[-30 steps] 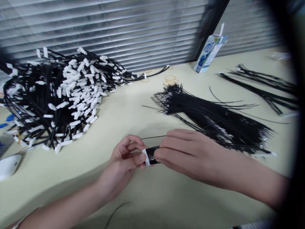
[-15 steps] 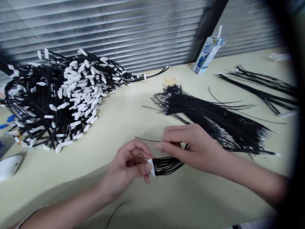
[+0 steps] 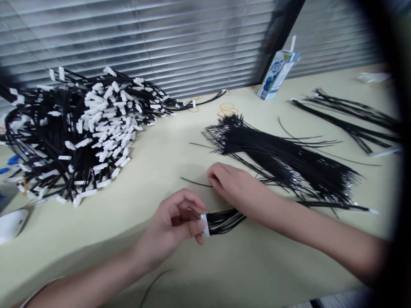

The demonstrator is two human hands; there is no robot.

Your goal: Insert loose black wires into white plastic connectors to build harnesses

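My left hand [image 3: 183, 220] pinches a white connector housing [image 3: 204, 225] between thumb and fingers. A bundle of black wires [image 3: 224, 221] runs out of the housing to the right and passes under my right wrist. Above the bundle, my right hand [image 3: 226, 182] is closed, back up, its fingertips turned down and mostly hidden. From under those fingers a single black wire [image 3: 195, 182] sticks out to the left. Just beyond the right hand lies a thick pile of loose black wires [image 3: 272, 145] with shiny metal tips.
At the left is a big heap of finished black cables with white connectors [image 3: 109, 115]. A drink carton [image 3: 276, 77] with a straw stands by the window blinds. More cable bundles [image 3: 346, 124] lie at right, rubber bands [image 3: 227, 108] at the back, and a white case [image 3: 13, 224] at lower left.
My right hand has moved slightly away from me and left, off the bundle, its fingers turning down. The single wire's tip has shifted with it. My left hand stays on the housing.
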